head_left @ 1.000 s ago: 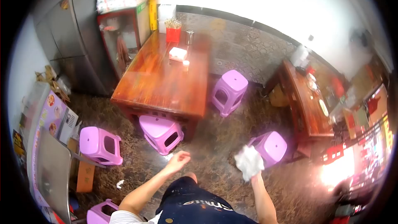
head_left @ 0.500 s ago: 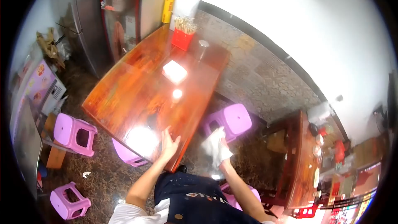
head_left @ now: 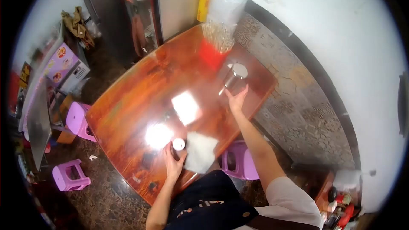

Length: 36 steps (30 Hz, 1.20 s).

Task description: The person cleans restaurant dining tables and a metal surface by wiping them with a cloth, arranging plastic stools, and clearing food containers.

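Left hand [head_left: 174,163] part curled at near edge of wooden table [head_left: 123,106], thumb and fingers about small white-topped jar [head_left: 179,144]; firmness of grip cannot tell. Jar contents hidden. White cloth [head_left: 201,152] flat on table, just right of jar. Right hand [head_left: 237,99] spread, thumb and fingers apart at near end of shiny metal canister [head_left: 235,75], far right; contact unclear, contents hidden. Red box [head_left: 213,55], left of canister: upright pale thin sticks [head_left: 218,36] inside
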Available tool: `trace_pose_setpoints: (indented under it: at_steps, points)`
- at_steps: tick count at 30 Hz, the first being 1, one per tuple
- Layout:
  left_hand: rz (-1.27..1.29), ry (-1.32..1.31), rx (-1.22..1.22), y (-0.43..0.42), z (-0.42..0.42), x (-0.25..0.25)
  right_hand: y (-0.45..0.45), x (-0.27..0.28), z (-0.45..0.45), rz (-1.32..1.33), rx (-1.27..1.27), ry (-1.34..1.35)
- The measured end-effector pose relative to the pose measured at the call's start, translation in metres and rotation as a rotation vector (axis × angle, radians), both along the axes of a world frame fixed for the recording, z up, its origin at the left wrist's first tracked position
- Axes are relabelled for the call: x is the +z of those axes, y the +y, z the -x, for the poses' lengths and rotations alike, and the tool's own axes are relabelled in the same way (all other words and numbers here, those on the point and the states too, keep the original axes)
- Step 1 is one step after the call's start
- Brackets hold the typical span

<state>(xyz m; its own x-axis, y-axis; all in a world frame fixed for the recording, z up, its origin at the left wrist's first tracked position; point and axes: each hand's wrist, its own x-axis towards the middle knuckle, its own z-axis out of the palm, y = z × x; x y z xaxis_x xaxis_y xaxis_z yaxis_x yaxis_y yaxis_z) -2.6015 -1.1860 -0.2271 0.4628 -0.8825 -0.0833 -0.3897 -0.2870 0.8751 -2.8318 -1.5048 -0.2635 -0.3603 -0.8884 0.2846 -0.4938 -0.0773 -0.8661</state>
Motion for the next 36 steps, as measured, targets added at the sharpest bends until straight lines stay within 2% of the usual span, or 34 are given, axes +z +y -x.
trace_pose_setpoints:
  at_steps: [2, 5, 7, 8, 9, 13, 15, 16, 17, 19, 20, 21, 22, 23, 24, 25, 28, 30, 33, 34, 35, 36]
  points:
    - [-0.036, 0.038, 0.100, -0.018, 0.011, -0.001, -0.037, 0.006, 0.007, 0.000, 0.041, 0.010]
    - [0.044, -0.147, 0.094, -0.036, 0.021, 0.001, -0.079, 0.029, 0.025, -0.090, 0.170, -0.045]
    - [0.057, 0.150, 0.205, -0.045, 0.038, 0.019, -0.102, 0.034, 0.034, -0.106, 0.196, -0.020]
    - [0.034, -0.018, 0.111, -0.051, 0.038, 0.027, -0.120, 0.028, 0.041, -0.006, 0.215, -0.032]
    - [-0.024, -0.074, 0.041, -0.055, 0.047, 0.038, -0.139, 0.024, 0.049, -0.028, 0.199, -0.045]
    - [0.070, -0.110, -0.220, -0.119, 0.086, 0.052, -0.184, 0.024, 0.058, -0.145, 0.165, -0.006]
    - [0.043, -0.105, -0.199, -0.169, 0.107, 0.059, -0.195, 0.015, 0.055, -0.191, 0.150, 0.086]
    - [0.048, -0.221, -0.213, -0.192, 0.108, 0.049, -0.196, 0.019, 0.058, -0.159, 0.309, -0.025]
    - [0.052, -0.334, -0.230, -0.212, 0.109, 0.035, -0.186, 0.014, 0.050, -0.016, 0.219, 0.060]
    - [0.052, -0.030, -0.088, -0.255, 0.114, 0.026, -0.141, -0.003, 0.044, -0.020, 0.128, 0.015]
    - [0.096, 0.068, -0.004, -0.274, 0.116, 0.031, -0.093, -0.019, 0.041, -0.087, 0.195, 0.121]
    - [0.138, -0.018, 0.030, -0.288, 0.110, 0.018, -0.037, 0.012, 0.034, -0.163, 0.419, -0.102]
    - [0.110, -0.051, 0.040, -0.299, 0.103, 0.017, 0.010, 0.051, 0.026, -0.389, 0.729, 0.152]
    - [0.081, -0.085, 0.051, -0.310, 0.100, 0.018, 0.068, 0.045, 0.021, 0.252, 0.939, 0.335]
    - [0.105, -0.117, 0.060, -0.320, 0.101, 0.019, 0.115, 0.039, 0.010, 0.359, 1.158, 0.421]
    - [0.019, -0.056, 0.030, -0.329, 0.099, 0.017, 0.180, -0.013, -0.013, 0.109, 1.355, 0.219]
    - [0.008, -0.045, -0.043, -0.349, 0.096, -0.018, 0.191, -0.014, -0.021, 0.186, 1.451, 0.576]
    - [0.016, -0.045, -0.094, -0.357, 0.097, -0.024, 0.179, -0.045, -0.002, 0.119, 1.350, 0.564]
    - [0.165, -0.309, -0.049, -0.358, 0.118, 0.006, 0.090, -0.041, 0.075, -0.030, 0.953, 0.559]
    - [0.175, -0.217, -0.167, -0.356, 0.124, 0.028, 0.051, -0.027, 0.102, -0.067, 0.837, 0.764]
    - [0.239, -0.300, -0.257, -0.362, 0.135, 0.041, 0.011, -0.001, 0.122, -0.157, 0.692, 0.829]
    - [0.309, -0.381, -0.344, -0.367, 0.147, 0.053, -0.023, -0.025, 0.148, -0.159, 0.547, 0.928]
